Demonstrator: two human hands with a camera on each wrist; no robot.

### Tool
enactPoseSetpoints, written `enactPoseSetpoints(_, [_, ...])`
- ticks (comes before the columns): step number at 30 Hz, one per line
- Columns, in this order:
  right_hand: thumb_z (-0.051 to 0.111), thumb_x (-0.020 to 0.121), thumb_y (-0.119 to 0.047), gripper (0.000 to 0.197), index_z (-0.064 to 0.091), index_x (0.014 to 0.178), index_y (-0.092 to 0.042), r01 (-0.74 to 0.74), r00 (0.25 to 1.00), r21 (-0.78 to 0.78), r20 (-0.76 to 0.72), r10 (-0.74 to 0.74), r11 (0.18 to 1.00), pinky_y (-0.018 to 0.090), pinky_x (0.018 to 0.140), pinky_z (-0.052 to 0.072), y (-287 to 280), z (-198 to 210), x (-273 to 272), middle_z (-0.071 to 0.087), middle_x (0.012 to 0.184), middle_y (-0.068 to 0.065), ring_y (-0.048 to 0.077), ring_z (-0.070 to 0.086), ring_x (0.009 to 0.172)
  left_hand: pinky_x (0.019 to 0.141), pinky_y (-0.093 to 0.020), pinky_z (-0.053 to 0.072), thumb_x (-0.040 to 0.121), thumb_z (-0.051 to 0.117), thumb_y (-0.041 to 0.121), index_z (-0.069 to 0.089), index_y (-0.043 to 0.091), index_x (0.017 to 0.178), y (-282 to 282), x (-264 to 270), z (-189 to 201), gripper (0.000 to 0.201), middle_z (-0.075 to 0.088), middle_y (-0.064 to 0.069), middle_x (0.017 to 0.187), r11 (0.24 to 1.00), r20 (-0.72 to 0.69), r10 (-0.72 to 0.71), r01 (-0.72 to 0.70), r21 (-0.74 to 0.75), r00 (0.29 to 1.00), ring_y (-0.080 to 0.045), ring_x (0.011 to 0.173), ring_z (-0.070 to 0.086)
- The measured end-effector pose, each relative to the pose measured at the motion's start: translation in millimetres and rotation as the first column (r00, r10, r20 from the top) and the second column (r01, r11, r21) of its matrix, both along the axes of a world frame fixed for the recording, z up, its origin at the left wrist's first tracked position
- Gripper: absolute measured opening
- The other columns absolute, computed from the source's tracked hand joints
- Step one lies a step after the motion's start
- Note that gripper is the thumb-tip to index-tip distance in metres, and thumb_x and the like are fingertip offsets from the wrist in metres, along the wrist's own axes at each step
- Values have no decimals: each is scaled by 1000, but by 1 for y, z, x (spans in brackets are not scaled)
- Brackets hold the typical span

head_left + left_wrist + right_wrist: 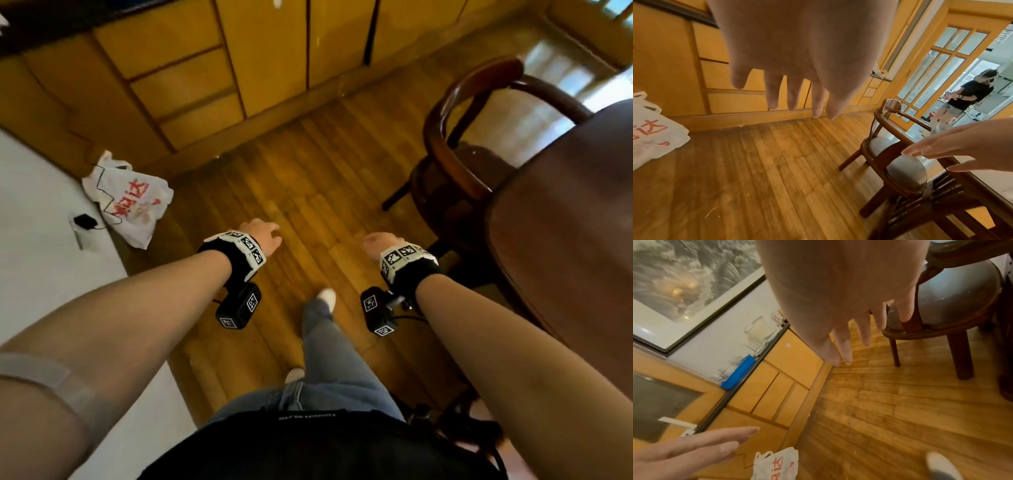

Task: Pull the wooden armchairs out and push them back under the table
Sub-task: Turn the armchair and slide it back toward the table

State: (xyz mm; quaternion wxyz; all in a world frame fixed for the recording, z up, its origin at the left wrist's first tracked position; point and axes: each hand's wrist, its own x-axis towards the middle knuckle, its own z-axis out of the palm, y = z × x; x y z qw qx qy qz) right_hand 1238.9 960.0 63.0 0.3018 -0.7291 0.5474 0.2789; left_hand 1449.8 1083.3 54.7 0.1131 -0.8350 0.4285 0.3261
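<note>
A dark wooden armchair (442, 137) with a curved back stands at the right, its seat partly under the dark table (565, 222). In the left wrist view two grey-cushioned armchair seats show, the far armchair (879, 144) and the near armchair (906, 172), both against the table edge (982, 183). My left hand (262, 236) hovers over the floor with straight, spread fingers (772, 97) and holds nothing. My right hand (376, 245) is also empty, with fingers (864, 334) spread just left of the armchair seat (953, 293), touching nothing.
A white plastic bag (132, 202) with red print lies on the floor at the left, by a black charger (84, 221). Yellow cabinets (205, 68) line the far wall. Another person (966, 97) stands beyond the glass door. My foot (327, 294) is on the wooden floor.
</note>
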Motion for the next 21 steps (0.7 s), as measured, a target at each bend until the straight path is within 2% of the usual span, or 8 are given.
enactPoseSetpoints(3, [43,96,-27,49,39,144,-24,-64,992,-21,-107,61,998,51,115,27,-71,-18,20,32,154,6,37,27,141,108,-47,34,98,39,38,36,30,146,-65,32,-5,48,29,-6,154,1000,-1,-7,7,8,1000,-32,138,34])
enactPoseSetpoints(5, [44,94,-29,50,39,144,-26,17,998,-12,-66,-18,1000,49,116,26,-127,-19,40,29,155,7,36,24,142,108,-46,35,98,40,37,35,31,146,-123,60,-4,49,25,-6,157,1000,-14,-14,14,-2,1000,-32,139,32])
enactPoseSetpoints(6, [44,95,-29,50,39,144,-26,67,997,-16,-49,-67,998,47,117,26,-151,-16,49,28,155,10,36,22,143,106,-44,38,98,41,37,34,31,147,-150,73,-1,49,23,-6,157,1000,-14,-9,8,-12,1000,-31,138,35])
enactPoseSetpoints(9, [45,94,-32,53,36,146,-28,152,988,-10,15,-152,988,49,117,25,-234,2,82,23,157,9,36,21,144,92,-36,47,98,41,37,34,31,146,-240,108,23,49,24,-6,157,997,-29,-9,7,-75,1000,-21,118,52])
enactPoseSetpoints(12, [43,94,-32,51,38,145,-29,197,979,-114,68,-190,974,49,114,24,-321,20,116,18,158,6,35,21,143,111,-51,30,98,38,40,34,34,145,-336,140,47,48,27,-3,156,989,51,-55,61,-134,997,-29,138,35])
enactPoseSetpoints(17, [42,94,-29,49,42,143,-29,267,956,-138,160,-245,954,48,116,21,-427,30,146,10,160,6,35,15,145,113,-53,28,97,37,45,34,36,145,-460,165,51,49,30,-2,156,977,68,-163,170,-128,984,-30,141,31])
enactPoseSetpoints(19, [39,95,-29,46,45,141,-27,269,960,-116,112,-257,956,48,116,21,-461,24,144,15,158,8,37,17,143,115,-54,25,97,37,45,31,37,147,-501,168,41,51,26,-2,157,974,64,-204,209,-92,977,-29,143,27])
enactPoseSetpoints(21, [38,96,-30,45,48,139,-20,336,941,-115,84,-328,935,48,114,26,-501,18,137,27,153,13,38,25,139,115,-54,23,96,39,45,29,37,147,-555,172,31,52,24,-2,158,964,65,-249,254,-79,966,-29,144,24])
